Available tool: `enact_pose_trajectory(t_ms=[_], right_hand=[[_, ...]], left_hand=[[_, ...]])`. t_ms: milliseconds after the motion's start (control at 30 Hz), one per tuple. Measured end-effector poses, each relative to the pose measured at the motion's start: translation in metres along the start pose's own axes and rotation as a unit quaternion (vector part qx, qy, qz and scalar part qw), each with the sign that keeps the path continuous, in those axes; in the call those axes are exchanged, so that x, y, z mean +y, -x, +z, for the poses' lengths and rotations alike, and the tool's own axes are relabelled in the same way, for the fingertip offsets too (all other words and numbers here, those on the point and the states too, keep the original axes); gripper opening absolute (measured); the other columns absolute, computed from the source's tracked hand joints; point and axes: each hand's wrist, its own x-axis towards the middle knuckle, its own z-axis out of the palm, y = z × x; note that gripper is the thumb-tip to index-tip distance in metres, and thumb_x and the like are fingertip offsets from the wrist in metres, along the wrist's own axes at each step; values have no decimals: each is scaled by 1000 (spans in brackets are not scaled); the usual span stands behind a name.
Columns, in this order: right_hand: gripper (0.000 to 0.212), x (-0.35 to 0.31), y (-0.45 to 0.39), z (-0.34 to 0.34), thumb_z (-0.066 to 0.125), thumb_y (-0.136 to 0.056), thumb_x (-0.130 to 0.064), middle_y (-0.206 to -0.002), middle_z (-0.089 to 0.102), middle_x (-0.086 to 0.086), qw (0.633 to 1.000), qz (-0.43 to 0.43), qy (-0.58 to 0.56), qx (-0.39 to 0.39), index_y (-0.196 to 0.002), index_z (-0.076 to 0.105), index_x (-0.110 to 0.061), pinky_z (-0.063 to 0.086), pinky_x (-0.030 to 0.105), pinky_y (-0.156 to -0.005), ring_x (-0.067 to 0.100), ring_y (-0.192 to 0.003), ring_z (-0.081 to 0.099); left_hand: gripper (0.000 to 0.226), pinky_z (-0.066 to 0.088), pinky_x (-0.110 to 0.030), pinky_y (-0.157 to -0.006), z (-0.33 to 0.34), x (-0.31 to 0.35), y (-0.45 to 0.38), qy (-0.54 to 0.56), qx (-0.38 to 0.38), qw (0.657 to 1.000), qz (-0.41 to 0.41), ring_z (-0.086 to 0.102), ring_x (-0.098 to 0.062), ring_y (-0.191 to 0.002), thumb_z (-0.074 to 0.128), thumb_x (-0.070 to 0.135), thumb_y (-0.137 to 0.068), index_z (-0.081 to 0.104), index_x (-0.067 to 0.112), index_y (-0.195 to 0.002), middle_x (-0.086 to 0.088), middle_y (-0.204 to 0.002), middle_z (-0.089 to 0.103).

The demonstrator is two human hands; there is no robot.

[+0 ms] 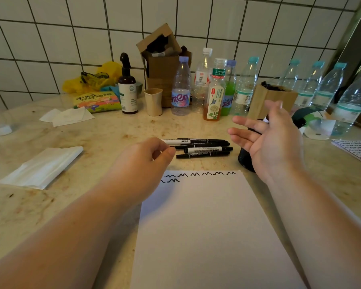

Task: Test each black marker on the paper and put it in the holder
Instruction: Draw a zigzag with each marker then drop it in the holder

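Black markers [200, 148]: capped, white-labelled | paper [206, 226]: squiggles along top

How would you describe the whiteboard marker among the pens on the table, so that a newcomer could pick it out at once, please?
Start at the white paper with black squiggles along its top edge. Just beyond that edge lies a small cluster of black markers, between the left hand and the black holder. The whiteboard marker is the thickest one, with a wide white label.

White tiled wall [50, 38], marble counter [71, 205]
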Motion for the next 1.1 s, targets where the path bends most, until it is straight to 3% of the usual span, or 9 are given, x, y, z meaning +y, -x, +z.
enact_pose_trajectory(t_ms=[133,233,333,400,467,567,700,833,1100], right_hand=[[25,0,-3,-1,44,-110,-33,-93,81,15,1000,0,18,7,-133,50,-25,62,33,-62,34,-80,79],[44,0,-1,-2,44,-110,-28,-96,81,14,999,-17,36,-13,-153,38,-29,61,32,-62,34,-81,79],[31,7,4,-2,47,-108,-22,-100,79,9,983,-62,164,-53,-135,60,-30,60,27,-62,24,-80,78],[27,20,6,-3,52,-106,-20,-97,75,-7,919,-94,368,-103,-113,74,-35,52,19,-66,5,-84,72],[26,34,7,-3,56,-104,-21,-104,71,-17,838,-83,515,-163,-110,75,-38,47,19,-75,-1,-89,65],[32,46,7,-4,56,-103,-16,-134,63,-6,764,-76,610,-196,-124,71,-34,34,26,-110,11,-127,48],[41,49,7,-4,50,-103,-12,-143,52,-8,707,-65,673,-208,-137,62,-33,26,27,-107,16,-135,35],[43,51,8,-3,49,-105,-14,-145,48,-10,683,-61,698,-204,-144,56,-29,29,30,-109,19,-130,36],[35,46,11,2,55,-104,-23,-133,50,-5,672,-47,716,-182,-135,63,-35,35,37,-110,21,-128,37]], left_hand=[[21,39,-21,-49,-1,1,1,-4,-3,1000,-2,57,7,-57,46,60,-88,59,45,-82,23,-75,64],[19,39,-22,-49,-1,0,1,-3,0,1000,1,57,7,-56,48,57,-90,60,44,-82,22,-73,65],[20,38,-22,-50,-1,-1,1,-6,-2,1000,6,57,7,-60,49,56,-90,61,42,-82,26,-76,63],[22,38,-22,-51,0,-1,-1,-10,1,1000,9,57,10,-64,48,57,-89,62,41,-83,24,-75,64],[23,39,-22,-52,0,-2,-2,-17,1,1000,12,56,12,-68,48,58,-89,62,41,-85,24,-75,65],[19,40,-23,-52,0,-2,-1,-11,-4,1000,9,57,10,-69,51,55,-90,63,42,-85,33,-81,62],[16,41,-21,-48,-1,0,1,-8,-7,1000,9,59,5,-63,53,52,-92,63,42,-83,30,-80,63],[16,41,-15,-38,-2,2,3,-1,-9,1000,10,59,1,-54,54,50,-92,63,41,-82,26,-78,65],[16,38,-21,-49,-1,3,3,-12,-6,1000,8,57,8,-66,54,49,-92,63,41,-81,33,-81,62]])
